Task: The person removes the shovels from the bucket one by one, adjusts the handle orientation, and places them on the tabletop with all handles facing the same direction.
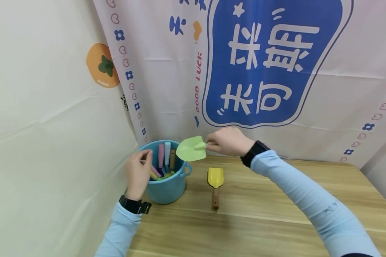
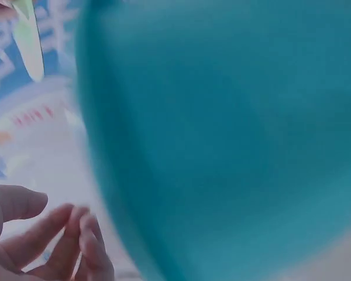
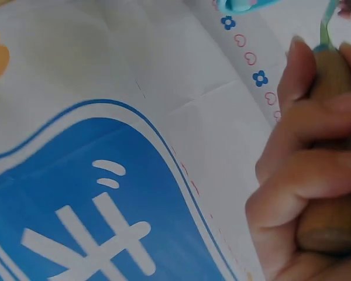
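"While the right hand (image 1: 228, 141) grips the green trowel (image 1: 191, 149), where does it point?"
"Nine o'clock; the blue bucket (image 1: 165, 194) sits at eight, nearer the left hand (image 1: 138, 175), loosely bent and empty."

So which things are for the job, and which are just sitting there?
For the job, it seems:
green shovel, held in the right hand
blue bucket, with tools inside
yellow shovel, probably, though it lies untouched

Just there:
wooden table
printed cloth, hanging behind
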`<state>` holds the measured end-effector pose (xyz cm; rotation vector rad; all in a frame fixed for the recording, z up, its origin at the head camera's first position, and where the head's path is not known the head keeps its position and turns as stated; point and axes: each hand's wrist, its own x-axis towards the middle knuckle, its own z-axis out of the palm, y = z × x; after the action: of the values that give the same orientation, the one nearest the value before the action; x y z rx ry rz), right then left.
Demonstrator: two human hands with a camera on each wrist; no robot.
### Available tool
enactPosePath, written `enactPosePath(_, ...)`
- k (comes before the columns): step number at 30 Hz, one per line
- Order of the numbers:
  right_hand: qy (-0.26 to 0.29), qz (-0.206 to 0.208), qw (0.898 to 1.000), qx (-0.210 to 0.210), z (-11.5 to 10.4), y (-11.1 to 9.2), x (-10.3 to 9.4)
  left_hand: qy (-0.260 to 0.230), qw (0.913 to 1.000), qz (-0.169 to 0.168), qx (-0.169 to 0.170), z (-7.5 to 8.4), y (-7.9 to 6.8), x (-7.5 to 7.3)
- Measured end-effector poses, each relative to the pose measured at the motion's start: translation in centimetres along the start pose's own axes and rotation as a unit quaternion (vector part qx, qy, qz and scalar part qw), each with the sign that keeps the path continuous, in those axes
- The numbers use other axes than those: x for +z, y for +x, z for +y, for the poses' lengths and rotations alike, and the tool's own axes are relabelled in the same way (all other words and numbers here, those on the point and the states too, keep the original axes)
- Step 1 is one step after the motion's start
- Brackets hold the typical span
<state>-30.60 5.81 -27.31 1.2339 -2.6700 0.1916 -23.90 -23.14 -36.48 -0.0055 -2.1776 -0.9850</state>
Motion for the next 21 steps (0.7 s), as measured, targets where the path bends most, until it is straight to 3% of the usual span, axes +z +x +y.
enactPosePath(3,0.029,0.02,0.999,0.018,0.1,-2.5,0.2,-0.05,0.9977,-0.045,0.005,2.3,-0.4,1.4)
enactPosePath(7,0.054,0.059,0.996,0.035,0.1,-5.8,0.9,-0.115,0.9852,-0.124,-0.028,5.0,-1.2,3.3)
enactPosePath(11,0.096,0.082,0.989,0.072,0.2,-8.7,2.0,-0.199,0.9548,-0.205,-0.081,6.9,-2.4,5.6)
enactPosePath(14,0.12,0.089,0.983,0.102,0.4,-10.6,3.1,-0.265,0.9223,-0.255,-0.119,7.8,-3.2,7.2)
enactPosePath(16,0.124,0.098,0.981,0.115,0.6,-11.7,3.9,-0.29,0.9059,-0.277,-0.138,8.1,-3.5,8.3)
enactPosePath(18,0.128,0.104,0.979,0.122,1.0,-12.7,5.0,-0.295,0.8979,-0.29,-0.15,8.3,-3.7,9.2)
enactPosePath(21,0.153,0.111,0.973,0.132,1.5,-14.2,6.3,-0.277,0.8966,-0.311,-0.15,8.5,-3.7,10.6)
